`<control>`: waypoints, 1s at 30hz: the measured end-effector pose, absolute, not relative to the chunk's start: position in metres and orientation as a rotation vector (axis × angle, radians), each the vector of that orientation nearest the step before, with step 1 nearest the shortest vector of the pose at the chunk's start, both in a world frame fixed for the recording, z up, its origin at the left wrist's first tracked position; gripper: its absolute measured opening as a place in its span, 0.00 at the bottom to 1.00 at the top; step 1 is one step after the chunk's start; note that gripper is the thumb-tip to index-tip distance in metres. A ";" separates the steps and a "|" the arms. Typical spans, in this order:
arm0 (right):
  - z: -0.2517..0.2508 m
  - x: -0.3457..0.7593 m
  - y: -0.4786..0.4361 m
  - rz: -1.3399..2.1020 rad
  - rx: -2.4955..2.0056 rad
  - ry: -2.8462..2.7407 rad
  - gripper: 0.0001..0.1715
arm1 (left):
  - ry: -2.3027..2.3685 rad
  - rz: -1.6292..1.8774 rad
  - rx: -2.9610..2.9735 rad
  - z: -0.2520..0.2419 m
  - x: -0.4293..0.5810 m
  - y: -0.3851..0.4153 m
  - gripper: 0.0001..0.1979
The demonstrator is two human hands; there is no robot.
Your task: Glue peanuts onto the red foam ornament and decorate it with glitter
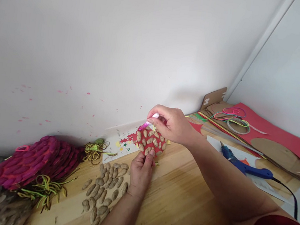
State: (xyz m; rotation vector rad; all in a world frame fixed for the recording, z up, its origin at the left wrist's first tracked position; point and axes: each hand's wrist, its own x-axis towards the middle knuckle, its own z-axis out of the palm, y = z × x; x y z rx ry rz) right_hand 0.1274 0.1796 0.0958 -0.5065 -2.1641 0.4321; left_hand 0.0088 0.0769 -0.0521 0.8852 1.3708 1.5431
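Observation:
My left hand [142,170] pinches the lower edge of a red disc [143,150] between thumb and fingers. Unpainted peanuts in their shells [149,140] are spread over the face of the disc, which is tilted up toward me. Above it, my right hand [169,124] is closed on a paintbrush [152,116] with a white handle and a magenta tip. That tip is at the upper left edge of the disc, by a peanut; whether it touches the shell, I cannot tell. Loose peanuts [105,183] lie on the wooden table just left of my left forearm.
Magenta-painted peanut discs [29,161] with yellow-green yarn [44,189] are stacked at left. White paper [113,146] with red paint and star shapes lies behind the disc. At right are a blue glue gun [244,166] with a cord, coloured string [233,113] and red sheets [268,130].

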 end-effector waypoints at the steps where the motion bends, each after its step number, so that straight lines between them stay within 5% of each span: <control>1: 0.096 0.127 0.180 0.426 -0.512 -2.171 0.04 | 1.372 1.542 0.885 -0.053 0.009 0.077 0.26; 30: 0.085 0.120 0.182 0.258 -0.413 -2.265 0.03 | 1.244 1.574 0.730 -0.048 0.012 0.078 0.25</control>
